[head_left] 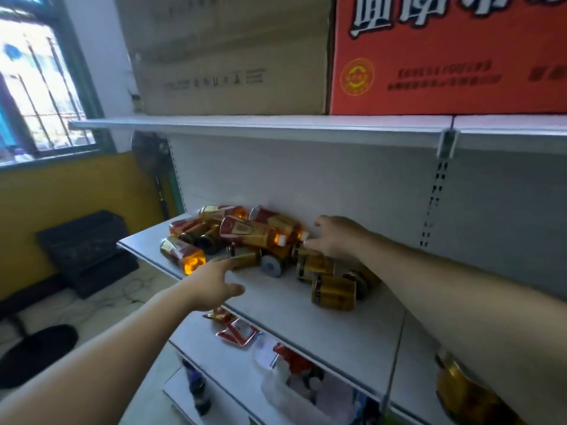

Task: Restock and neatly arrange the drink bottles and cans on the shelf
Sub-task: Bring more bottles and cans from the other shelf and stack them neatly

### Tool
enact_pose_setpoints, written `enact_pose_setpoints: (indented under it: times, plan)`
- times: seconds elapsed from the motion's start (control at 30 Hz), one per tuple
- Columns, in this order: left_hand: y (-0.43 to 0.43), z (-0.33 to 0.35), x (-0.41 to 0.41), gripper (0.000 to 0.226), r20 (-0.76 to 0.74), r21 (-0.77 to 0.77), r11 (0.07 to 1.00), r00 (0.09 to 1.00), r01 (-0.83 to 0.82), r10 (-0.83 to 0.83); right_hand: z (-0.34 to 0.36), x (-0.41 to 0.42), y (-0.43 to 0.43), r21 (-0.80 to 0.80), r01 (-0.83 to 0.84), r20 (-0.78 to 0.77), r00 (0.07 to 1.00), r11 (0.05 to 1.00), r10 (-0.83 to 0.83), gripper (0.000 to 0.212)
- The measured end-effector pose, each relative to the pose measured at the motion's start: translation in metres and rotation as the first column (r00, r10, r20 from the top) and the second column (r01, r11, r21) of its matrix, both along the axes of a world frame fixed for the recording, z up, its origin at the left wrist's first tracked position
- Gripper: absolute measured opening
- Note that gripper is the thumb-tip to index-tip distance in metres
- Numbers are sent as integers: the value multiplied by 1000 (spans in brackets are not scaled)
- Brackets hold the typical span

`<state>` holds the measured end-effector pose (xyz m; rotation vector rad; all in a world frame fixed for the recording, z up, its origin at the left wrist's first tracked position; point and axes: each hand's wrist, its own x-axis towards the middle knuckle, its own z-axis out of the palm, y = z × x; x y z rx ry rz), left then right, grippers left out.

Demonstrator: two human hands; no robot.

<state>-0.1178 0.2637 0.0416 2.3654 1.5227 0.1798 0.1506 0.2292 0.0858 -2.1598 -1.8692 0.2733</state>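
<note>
A jumble of amber drink bottles (245, 233) with red-and-gold labels lies toppled at the back left of the white shelf (291, 305). Several gold cans (334, 292) lie on their sides to the right of them. My right hand (334, 237) reaches over the cans, fingers spread and touching the white cap end of a bottle in the pile. My left hand (214, 282) hovers at the shelf's front edge with straight fingers pointing at a lying can (245, 260), holding nothing. Another bottle (184, 256) lies apart at the left edge.
A brown carton (230, 56) and an orange carton (445, 56) stand on the upper shelf. The lower shelf holds red packets (237, 332), a white plastic bag (285, 384) and a dark bottle (196, 391). A gold can (460, 391) lies at lower right. Black crates (86, 240) sit on the floor left.
</note>
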Motion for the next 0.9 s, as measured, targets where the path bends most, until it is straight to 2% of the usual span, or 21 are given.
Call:
enact_pose_setpoints:
  times: [0.1,0.27,0.37,0.5,0.6,0.73,0.83,0.9]
  plan:
    - [47,4,1,68,3,21,999,1000,-28,28,-11,1,53,-24,9,-79,997,1000,-11,70]
    - [111,6,7,63,-21,114,993,999,39,-37,-41,2,122,-77,50,-136,989,996,-60,65]
    - [149,2,12,69,-120,185,971,984,153,-132,-63,5,147,-92,133,-114,983,987,-143,65]
    - [204,-5,26,83,-286,199,927,924,318,-255,-89,12,168,-120,239,-155,954,963,-256,50]
    - [237,-15,34,90,-428,188,856,825,481,-370,-95,11,172,-107,293,-266,912,950,-312,43]
    - [269,-25,39,98,-507,245,712,713,658,-485,-96,5,172,-51,362,-320,877,931,-358,26]
    - [286,-27,43,90,-503,260,623,654,738,-565,-83,-6,172,94,456,-452,812,885,-371,31]
    - [297,-24,44,87,-438,241,572,614,784,-656,-66,-15,176,233,521,-491,792,821,-363,27]
